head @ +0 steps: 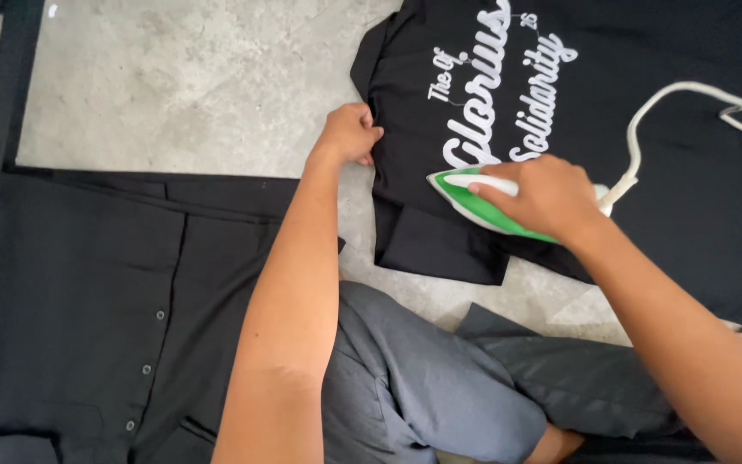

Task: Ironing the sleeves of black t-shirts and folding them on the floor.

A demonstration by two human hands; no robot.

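Right hand (551, 199) gripping handle of green-and-white iron (483, 206), pressing black printed shirt (646, 112) spread on concrete floor (173, 77); left hand (349, 131) pinching shirt's left edge, pulling fabric taut. Iron sitting on shirt's lower left, below white lettering; white cord (646, 120) trailing right of iron. Black buttoned shirt (105, 301) lying well left of iron. Step judged: smoothing lower panel; further strokes needing fabric kept taut, cord kept out of iron's path

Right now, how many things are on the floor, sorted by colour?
Black: 2, the printed shirt and the buttoned shirt.
Green and white: 1, the iron.
White: 1, the iron's cord.
Dark grey: 1, a garment by the knee.
Total: 5.
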